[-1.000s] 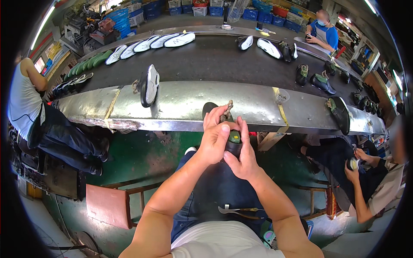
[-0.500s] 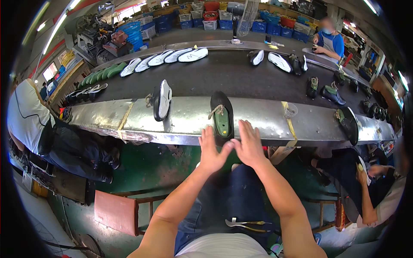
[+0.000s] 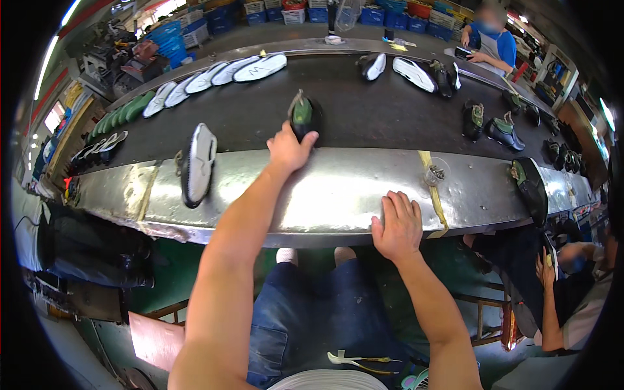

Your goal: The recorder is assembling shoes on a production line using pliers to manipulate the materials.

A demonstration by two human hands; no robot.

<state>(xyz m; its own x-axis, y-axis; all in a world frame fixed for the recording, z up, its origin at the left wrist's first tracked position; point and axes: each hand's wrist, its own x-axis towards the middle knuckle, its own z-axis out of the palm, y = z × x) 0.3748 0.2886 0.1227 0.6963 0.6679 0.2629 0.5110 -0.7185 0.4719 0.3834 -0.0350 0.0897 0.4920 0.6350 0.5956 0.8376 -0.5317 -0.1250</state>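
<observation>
Out on the dark belt stands a black shoe upper [image 3: 314,117] fitted over a green last [image 3: 301,112] with a cord at its top. My left hand [image 3: 290,147] grips its near end, thumb on the right side and fingers on the left. My right hand [image 3: 399,225] rests open on the metal ledge [image 3: 344,188], fingers stretched out, holding nothing. Nearby on the ledge is a clear cup [image 3: 435,173] of small metal pieces. A shoe with a white sole [image 3: 202,162] leans on its side to the left. Pliers with yellow handles [image 3: 364,361] lie on my lap.
White soles [image 3: 260,67] and green lasts [image 3: 123,112] line the far left of the belt [image 3: 377,123]. Several black shoes [image 3: 473,121] stand at the right; one [image 3: 530,188] overhangs the ledge. A co-worker [image 3: 493,42] stands across, others sit at both sides.
The black shoe has gone from the ledge onto the belt, with my left hand now around its near end. My right hand has moved right onto the ledge. The view has shifted.
</observation>
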